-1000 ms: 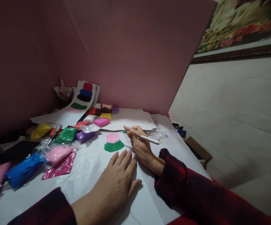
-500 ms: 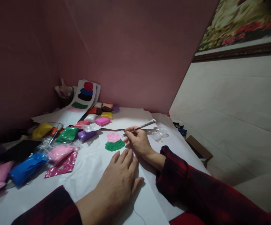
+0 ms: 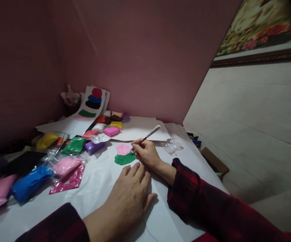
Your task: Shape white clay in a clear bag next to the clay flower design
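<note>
Reporter: Which hues were displayed on the white sheet (image 3: 160, 218)?

Editor: A pink patch (image 3: 123, 149) was paired with a green patch (image 3: 125, 159), both textured with fine lines.

Reporter: And the tool (image 3: 147, 136)?

Editor: Its handle was banded in black and white, its shaft toned dark reddish brown.

Reporter: How were the sleeves (image 3: 193, 195) marked?

Editor: They were checked in red and black.

Reporter: What else was seen in strong colour?

Editor: A green packet (image 3: 74, 146), a purple packet (image 3: 95, 147), a blue packet (image 3: 32, 183) and a yellow packet (image 3: 46, 141) were pictured. A second sheet (image 3: 89, 90) was blocked in red, blue, black, green and pink, and the wall (image 3: 135, 60) was tinted mauve.
</note>
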Tool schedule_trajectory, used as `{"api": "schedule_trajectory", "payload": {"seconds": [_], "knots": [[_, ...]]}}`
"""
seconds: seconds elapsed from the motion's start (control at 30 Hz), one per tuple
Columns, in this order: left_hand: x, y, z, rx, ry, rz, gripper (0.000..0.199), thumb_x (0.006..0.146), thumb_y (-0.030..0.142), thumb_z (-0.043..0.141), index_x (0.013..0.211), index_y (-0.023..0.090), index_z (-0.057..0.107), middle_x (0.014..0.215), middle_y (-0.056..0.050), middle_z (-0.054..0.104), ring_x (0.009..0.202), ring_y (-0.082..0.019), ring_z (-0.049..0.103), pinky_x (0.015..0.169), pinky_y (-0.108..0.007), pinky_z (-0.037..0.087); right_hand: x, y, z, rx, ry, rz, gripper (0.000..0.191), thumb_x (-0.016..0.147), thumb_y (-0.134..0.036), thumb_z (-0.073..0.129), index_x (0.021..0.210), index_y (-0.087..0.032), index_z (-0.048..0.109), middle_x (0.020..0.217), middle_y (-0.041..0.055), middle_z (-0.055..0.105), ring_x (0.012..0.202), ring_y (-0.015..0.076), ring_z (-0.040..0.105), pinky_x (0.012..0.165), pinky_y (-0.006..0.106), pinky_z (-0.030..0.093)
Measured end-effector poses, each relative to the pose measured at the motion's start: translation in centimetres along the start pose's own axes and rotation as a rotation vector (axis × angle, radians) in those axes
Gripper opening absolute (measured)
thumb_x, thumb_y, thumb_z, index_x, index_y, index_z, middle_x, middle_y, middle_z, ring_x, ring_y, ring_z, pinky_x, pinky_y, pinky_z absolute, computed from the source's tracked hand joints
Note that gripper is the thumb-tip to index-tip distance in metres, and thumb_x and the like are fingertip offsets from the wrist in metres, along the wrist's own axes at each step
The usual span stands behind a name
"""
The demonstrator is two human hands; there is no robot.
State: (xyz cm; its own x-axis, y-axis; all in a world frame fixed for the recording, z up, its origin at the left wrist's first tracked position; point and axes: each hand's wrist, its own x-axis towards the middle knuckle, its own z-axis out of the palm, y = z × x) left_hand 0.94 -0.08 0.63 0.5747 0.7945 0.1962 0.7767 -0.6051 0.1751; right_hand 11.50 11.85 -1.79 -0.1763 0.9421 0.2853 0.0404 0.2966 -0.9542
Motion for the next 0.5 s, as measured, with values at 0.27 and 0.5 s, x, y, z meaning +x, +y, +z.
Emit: {"api": "schedule_trajectory", "payload": {"seconds": [0.27, 0.5], "knots": [[0.18, 0.01, 0.49, 0.024, 0.04, 0.001, 0.031, 0.093, 0.04, 0.051, 0.108, 0.015, 0.063, 0.115, -0.012, 0.064, 0.111, -0.032, 0.054, 0.093, -0.052, 0.044, -0.03, -0.33, 0.13, -0.076, -0.035, -0.025, 0.015, 0.075, -0.029, 0.064, 0.076, -0.015, 0.069, 0.057, -0.0027, 0.057, 0.053, 0.011, 0.052, 0.052, 0.022, 0.042], [0.19, -0.11, 0.56, 0.021, 0.048, 0.006, 0.031, 0.092, 0.039, 0.052, 0.11, 0.016, 0.062, 0.116, -0.012, 0.063, 0.111, -0.032, 0.053, 0.091, -0.051, 0.044, -0.05, -0.03, 0.1, -0.145, -0.036, -0.073, 0.013, 0.077, -0.027, 0.062, 0.077, -0.017, 0.07, 0.06, -0.0008, 0.06, 0.055, 0.0122, 0.053, 0.054, 0.023, 0.044]]}}
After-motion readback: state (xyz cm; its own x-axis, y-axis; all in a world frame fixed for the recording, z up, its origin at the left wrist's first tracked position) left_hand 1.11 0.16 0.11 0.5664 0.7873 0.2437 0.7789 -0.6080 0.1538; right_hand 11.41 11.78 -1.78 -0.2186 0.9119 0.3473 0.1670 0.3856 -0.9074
